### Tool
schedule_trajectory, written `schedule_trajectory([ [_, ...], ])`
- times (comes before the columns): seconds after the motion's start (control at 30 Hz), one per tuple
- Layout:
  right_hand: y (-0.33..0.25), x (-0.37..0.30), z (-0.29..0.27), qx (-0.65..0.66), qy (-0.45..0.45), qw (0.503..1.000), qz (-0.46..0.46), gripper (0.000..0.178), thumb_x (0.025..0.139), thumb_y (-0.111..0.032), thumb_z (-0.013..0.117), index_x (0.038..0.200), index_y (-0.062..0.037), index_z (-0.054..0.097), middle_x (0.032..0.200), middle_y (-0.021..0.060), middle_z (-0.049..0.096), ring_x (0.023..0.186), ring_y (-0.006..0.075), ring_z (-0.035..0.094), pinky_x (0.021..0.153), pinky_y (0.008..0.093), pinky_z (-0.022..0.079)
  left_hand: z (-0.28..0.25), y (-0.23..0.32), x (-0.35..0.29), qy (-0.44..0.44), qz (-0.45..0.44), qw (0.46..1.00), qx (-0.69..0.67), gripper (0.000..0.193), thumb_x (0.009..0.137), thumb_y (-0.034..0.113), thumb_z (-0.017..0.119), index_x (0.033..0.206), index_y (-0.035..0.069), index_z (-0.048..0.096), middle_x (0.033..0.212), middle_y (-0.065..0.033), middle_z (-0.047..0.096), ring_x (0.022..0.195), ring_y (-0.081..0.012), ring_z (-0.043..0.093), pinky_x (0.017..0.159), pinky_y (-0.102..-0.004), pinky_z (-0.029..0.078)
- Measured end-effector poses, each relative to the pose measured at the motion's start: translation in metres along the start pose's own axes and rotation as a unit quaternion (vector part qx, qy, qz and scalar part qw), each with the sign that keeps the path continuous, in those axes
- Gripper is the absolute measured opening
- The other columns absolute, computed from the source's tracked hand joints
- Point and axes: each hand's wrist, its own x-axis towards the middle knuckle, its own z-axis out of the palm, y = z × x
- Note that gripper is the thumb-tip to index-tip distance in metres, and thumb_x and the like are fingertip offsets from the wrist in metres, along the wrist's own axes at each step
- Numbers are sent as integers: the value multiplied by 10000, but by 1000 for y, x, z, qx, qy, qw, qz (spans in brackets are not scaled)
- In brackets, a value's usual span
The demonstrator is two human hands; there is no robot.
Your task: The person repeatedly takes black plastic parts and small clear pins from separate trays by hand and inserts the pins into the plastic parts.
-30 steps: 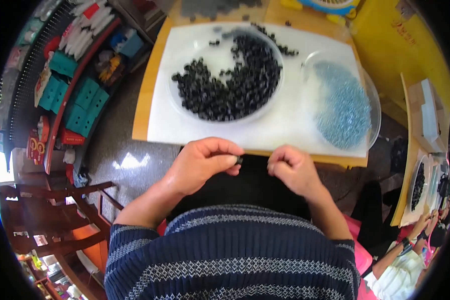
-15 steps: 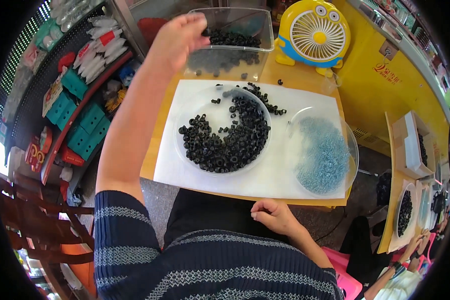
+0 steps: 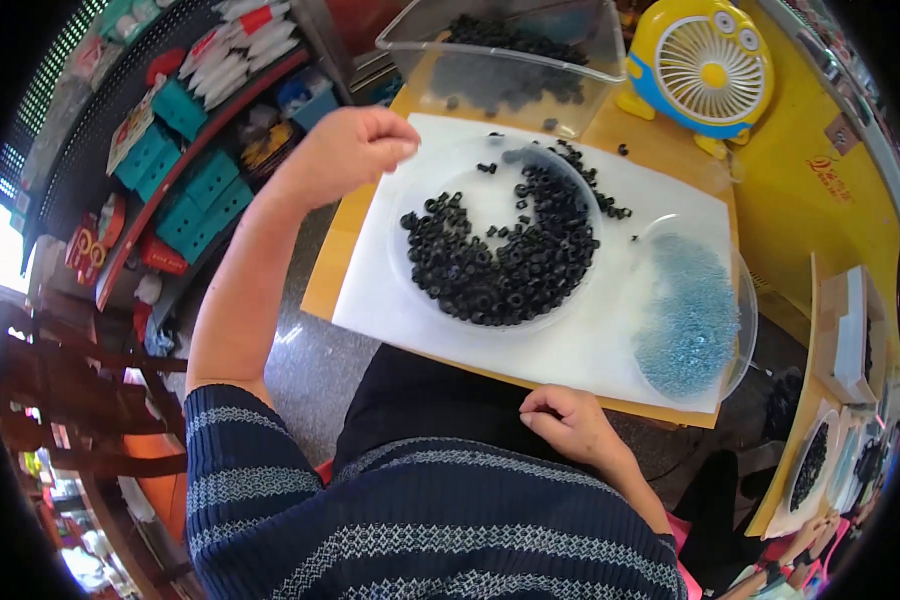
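My left hand is raised beside the upper left rim of a round clear tray, with thumb and fingers drawn together. What they hold, if anything, is hidden. A thick crescent of small black ring-shaped pieces lies in that tray, leaving a pale patch of its bottom bare. Down at my lap, just off the front edge of the table, my right hand rests with curled fingers, and nothing shows in it. Near the table's right end, a second round clear tray holds a heap of tiny light-blue beads.
A clear plastic bin with more black pieces stands at the back. Beside it is a yellow and blue fan. White sheeting covers the wooden table. Shelves with teal boxes are at left; a co-worker's hands show at lower right.
My left hand has come away from above the bin and down toward the near tray's left rim. The whole view has shifted and turned slightly. My right hand stays at my lap.
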Motion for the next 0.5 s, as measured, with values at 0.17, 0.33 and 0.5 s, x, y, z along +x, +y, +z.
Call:
schedule_trajectory([
  [0.17, 1, 3, 5, -18, -20, 1000, -15, 110, 740, -127, 580, 799, -34, 583, 717, 99, 596, 663, 199, 582, 608, 287, 452, 28, -37, -18, 16, 56, 962, 266, 168, 736, 143, 542, 852, 45, 614, 752, -99, 605, 736, -203, 580, 648, -325, 452],
  [0.33, 6, -1, 8, -23, -5, 1000, -16, 113, 745, -133, 573, 804, -37, 575, 729, 104, 596, 680, 218, 586, 617, 298, 454, 54, -38, -20, -24, 66, 884, 462, 126, 698, 159, 563, 785, 72, 590, 821, -126, 551, 791, -297, 562, 669, -395, 455],
  [0.5, 3, -10, -5, -31, -1, 999, -38, 115, 763, -141, 553, 810, -37, 562, 747, 103, 589, 698, 225, 583, 628, 299, 452, 66, -41, -26, -8, 105, 889, 445, 153, 662, 129, 597, 801, 73, 571, 819, -121, 554, 795, -308, 553, 654, -396, 450],
])
